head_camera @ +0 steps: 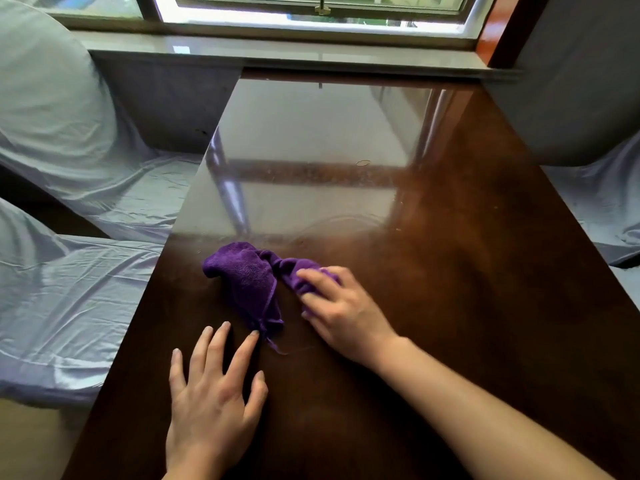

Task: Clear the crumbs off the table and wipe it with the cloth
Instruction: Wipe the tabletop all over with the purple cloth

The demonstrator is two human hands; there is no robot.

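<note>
A crumpled purple cloth (249, 278) lies on the glossy dark wooden table (450, 271), near its middle. My right hand (346, 310) presses down on the cloth's right end, fingers curled over the fabric. My left hand (214, 393) rests flat on the table with fingers spread; its index fingertip touches the cloth's near corner. A small pale crumb (363, 163) sits farther out on the table, and a few tiny specks (398, 230) lie right of the cloth.
Chairs with light blue-grey covers stand along the left side (69, 271) and at the right edge (595, 209). A grey window sill (277, 53) and a window border the table's far end.
</note>
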